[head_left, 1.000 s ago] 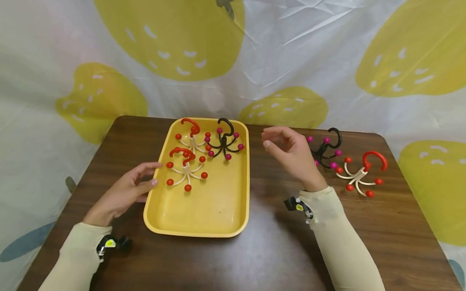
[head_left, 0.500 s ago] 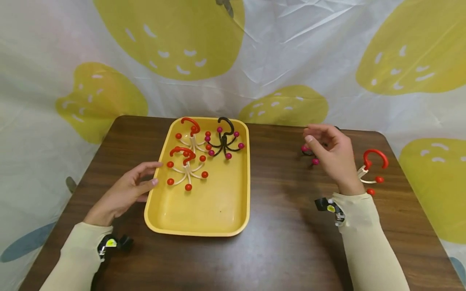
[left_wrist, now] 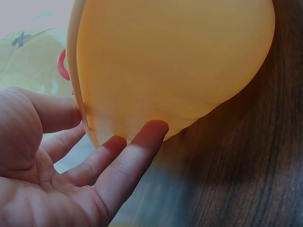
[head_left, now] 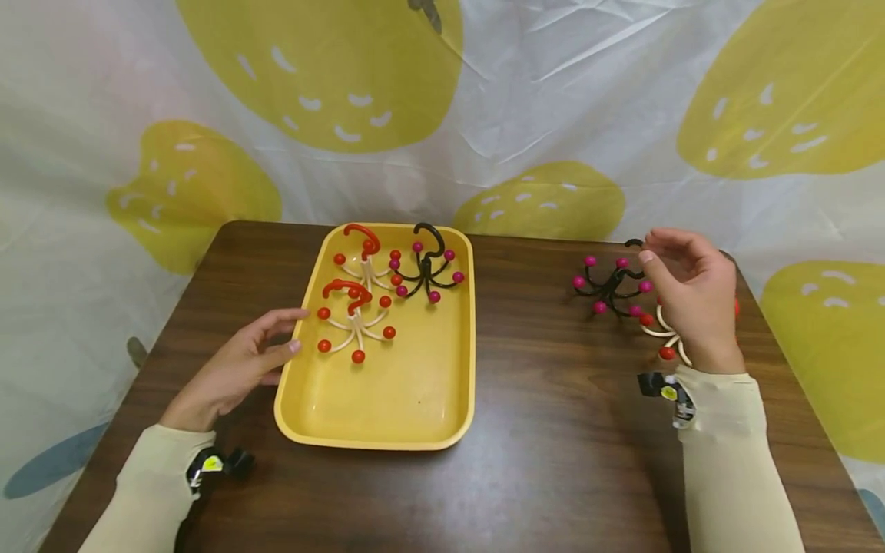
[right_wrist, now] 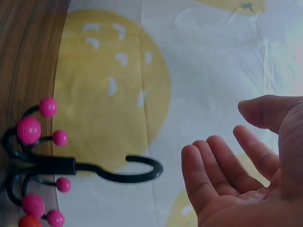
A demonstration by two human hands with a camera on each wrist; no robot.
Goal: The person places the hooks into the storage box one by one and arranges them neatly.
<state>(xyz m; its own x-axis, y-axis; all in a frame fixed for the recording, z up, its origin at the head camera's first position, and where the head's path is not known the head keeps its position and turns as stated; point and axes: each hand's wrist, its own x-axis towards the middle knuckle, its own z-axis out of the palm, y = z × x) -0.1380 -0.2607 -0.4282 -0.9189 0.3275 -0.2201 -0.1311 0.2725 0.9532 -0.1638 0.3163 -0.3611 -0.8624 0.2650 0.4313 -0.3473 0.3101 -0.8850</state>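
Note:
My left hand [head_left: 238,361] touches the left side of a yellow tray [head_left: 387,403]. In the left wrist view its fingertips lie on the tray's outer wall and its thumb meets the rim. At the right, my right hand [head_left: 694,296] hovers with relaxed fingers and nothing in them. Beside it stands a black multi-armed hanger hook [head_left: 611,286] with pink ball tips; its curved top points toward the fingers in the right wrist view. A white hanger hook [head_left: 667,353] with red balls is partly hidden behind the right hand.
Inside the tray are two white hanger hooks with red tops, a rear one [head_left: 367,269] and a front one [head_left: 356,322], and a black hanger hook [head_left: 425,269]. A lemon-patterned cloth [head_left: 539,115] hangs behind the brown table [head_left: 546,461].
My right hand has moved right, past the black hanger hook to over the white one, uncovering the black one. The left hand and tray stay nearly still.

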